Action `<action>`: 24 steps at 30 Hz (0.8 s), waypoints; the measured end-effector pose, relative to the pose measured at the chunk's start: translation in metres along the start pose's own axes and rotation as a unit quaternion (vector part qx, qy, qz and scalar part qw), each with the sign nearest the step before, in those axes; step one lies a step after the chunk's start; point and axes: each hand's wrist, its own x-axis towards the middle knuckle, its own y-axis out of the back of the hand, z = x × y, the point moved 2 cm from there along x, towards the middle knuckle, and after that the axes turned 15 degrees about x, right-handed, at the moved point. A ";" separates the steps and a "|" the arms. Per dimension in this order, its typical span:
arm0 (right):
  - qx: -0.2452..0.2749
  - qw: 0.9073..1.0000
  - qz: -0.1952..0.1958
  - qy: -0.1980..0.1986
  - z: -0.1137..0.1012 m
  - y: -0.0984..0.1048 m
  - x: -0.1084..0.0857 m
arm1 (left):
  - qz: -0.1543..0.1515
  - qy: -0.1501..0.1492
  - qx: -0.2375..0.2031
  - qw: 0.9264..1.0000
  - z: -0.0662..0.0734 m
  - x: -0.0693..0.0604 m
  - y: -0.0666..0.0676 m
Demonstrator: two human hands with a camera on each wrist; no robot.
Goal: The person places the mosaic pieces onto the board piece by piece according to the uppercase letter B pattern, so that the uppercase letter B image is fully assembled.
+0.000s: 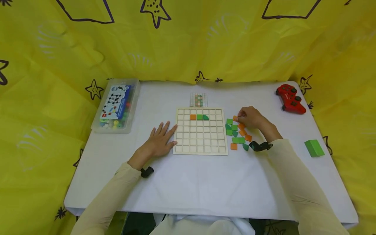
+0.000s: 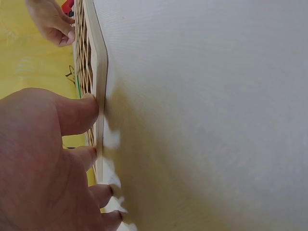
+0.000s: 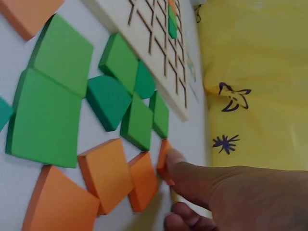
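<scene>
One orange tile (image 3: 163, 153) sits between the thumb and fingers of my right hand (image 1: 250, 117), just to the right of the board (image 1: 200, 142). My left hand (image 1: 159, 142) is spread out and grasps nothing, its fingertips touching the board's left edge. Left of my pinching fingers and a little nearer me is a green tile (image 3: 160, 114); the next orange tile (image 3: 143, 182) lies closer to me, just beside them. With so thin a grip, I judge, the tile could slip back to the tabletop (image 1: 199, 186), or a dragging knuckle could nudge those neighbours askew. Too hard a left-hand push might slide the board. My tile looks square, so I see no long axis; its edges seem turned slightly off the board's lines.
</scene>
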 end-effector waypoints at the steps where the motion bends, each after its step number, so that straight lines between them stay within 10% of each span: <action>1: 0.004 1.000 0.006 0.003 0.001 0.000 0.001 | -0.002 0.000 0.001 1.000 0.000 0.000 0.000; 24: 0.040 0.998 0.028 0.048 0.003 -0.011 0.009 | -0.001 -0.003 -0.001 1.000 -0.002 0.001 0.000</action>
